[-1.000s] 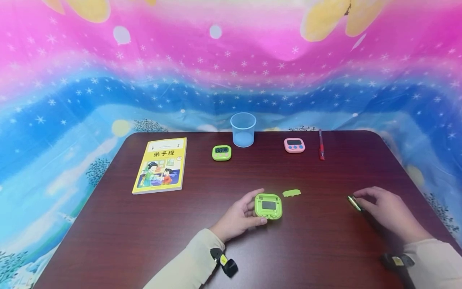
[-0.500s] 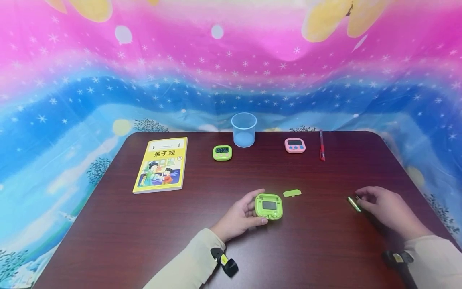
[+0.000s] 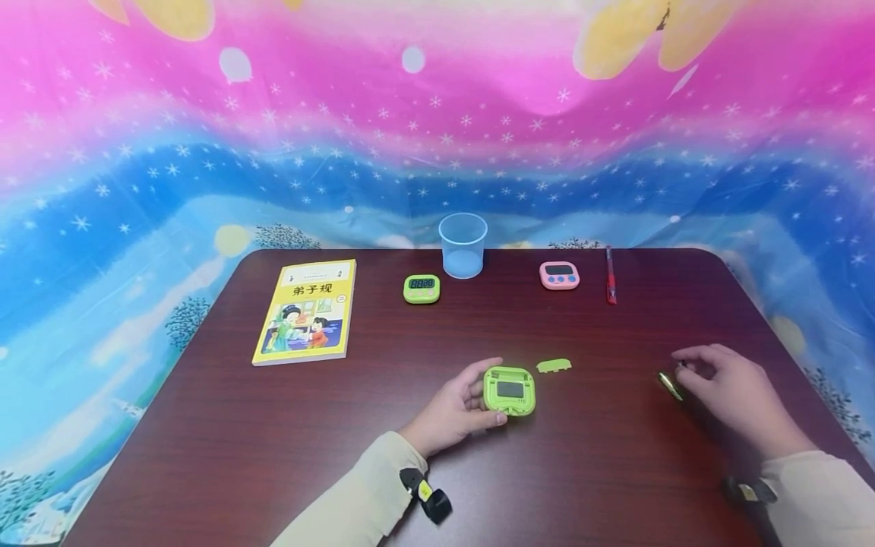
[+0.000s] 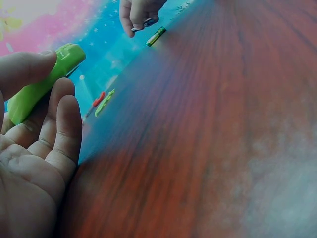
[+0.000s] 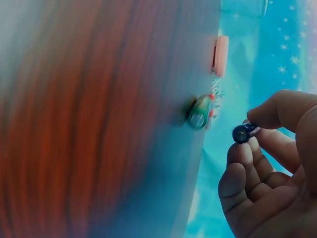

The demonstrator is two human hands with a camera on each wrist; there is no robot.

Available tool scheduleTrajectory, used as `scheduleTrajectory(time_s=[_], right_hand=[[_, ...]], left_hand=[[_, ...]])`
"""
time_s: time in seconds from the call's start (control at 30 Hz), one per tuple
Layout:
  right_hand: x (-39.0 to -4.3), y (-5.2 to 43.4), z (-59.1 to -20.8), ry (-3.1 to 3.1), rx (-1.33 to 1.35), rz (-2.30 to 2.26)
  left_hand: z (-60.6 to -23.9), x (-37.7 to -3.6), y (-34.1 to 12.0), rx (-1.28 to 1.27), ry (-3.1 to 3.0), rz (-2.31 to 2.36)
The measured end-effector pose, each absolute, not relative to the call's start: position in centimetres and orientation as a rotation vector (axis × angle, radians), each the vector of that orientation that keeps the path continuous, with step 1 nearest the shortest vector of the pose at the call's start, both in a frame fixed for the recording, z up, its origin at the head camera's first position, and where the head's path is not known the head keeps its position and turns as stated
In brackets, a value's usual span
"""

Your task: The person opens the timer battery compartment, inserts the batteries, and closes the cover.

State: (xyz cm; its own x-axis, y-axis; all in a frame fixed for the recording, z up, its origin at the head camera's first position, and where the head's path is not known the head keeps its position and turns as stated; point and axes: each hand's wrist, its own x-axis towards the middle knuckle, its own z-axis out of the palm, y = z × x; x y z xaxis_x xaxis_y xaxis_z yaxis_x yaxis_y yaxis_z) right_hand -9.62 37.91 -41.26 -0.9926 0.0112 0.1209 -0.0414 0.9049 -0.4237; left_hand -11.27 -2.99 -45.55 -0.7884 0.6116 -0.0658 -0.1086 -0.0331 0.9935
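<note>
My left hand (image 3: 451,406) grips a green digital timer (image 3: 510,390) by its left side, back turned up. Its battery compartment lies uncovered, with no battery in the slot. A green battery cover (image 3: 554,365) rests on the table just beyond the timer. At the right, my right hand (image 3: 731,391) pinches a small dark battery (image 5: 241,133) between thumb and fingers; the right wrist view shows it end-on. A green-and-gold battery (image 3: 670,385) lies on the table right by those fingertips.
Along the back of the dark wooden table (image 3: 383,456) are a second green timer (image 3: 421,289), a clear blue cup (image 3: 462,247), a pink timer (image 3: 559,276) and a red pen (image 3: 611,277). A yellow book (image 3: 305,313) lies at the left. A patterned cloth (image 3: 410,137) hangs behind.
My right hand has shifted slightly away from the green-and-gold battery, and the dark battery now shows pinched in its fingers. My left hand and its timer have stayed put.
</note>
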Motion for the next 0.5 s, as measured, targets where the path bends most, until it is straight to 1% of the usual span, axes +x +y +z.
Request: scheduleTrajectory(time_s=[0.27, 0.5], right_hand=[[-9.0, 35.2, -40.0, -2.864, -0.041, 0.848], [-9.0, 32.8, -40.3, -2.832, -0.021, 0.897]], left_hand=[[-45.5, -11.3, -3.1, 0.524, 1.749, 1.869], [-45.5, -11.2, -3.2, 0.535, 1.748, 1.869]])
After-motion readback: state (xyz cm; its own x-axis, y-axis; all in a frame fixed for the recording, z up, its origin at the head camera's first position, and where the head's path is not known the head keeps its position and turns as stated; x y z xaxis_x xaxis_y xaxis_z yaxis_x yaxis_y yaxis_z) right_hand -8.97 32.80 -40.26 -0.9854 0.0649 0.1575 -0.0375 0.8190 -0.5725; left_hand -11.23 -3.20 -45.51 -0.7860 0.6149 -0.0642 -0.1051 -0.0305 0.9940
